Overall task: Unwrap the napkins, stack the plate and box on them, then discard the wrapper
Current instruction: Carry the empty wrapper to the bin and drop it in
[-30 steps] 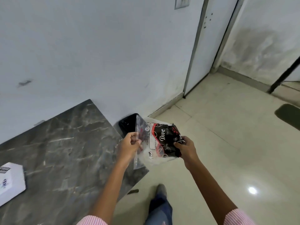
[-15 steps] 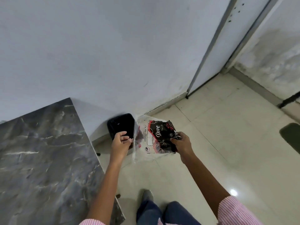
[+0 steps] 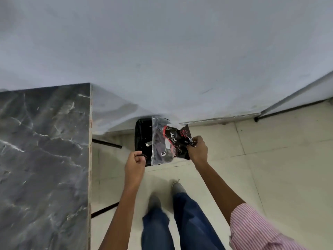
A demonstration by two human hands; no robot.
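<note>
The right hand (image 3: 197, 150) pinches the napkin wrapper (image 3: 170, 142) above a black bin (image 3: 142, 136) on the floor. The left hand (image 3: 135, 164), at its eight o'clock, grips the bin's rim. A marble worktop (image 3: 45, 159) lies at nine o'clock.

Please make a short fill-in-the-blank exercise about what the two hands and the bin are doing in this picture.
1. The wrapper is held by the ____ hand.
2. The left hand grips the rim of the black ____.
3. The bin stands on the floor between the wall and the person's ____.
4. The marble table is on the person's ____ side.

Missing words: right; bin; feet; left
</note>
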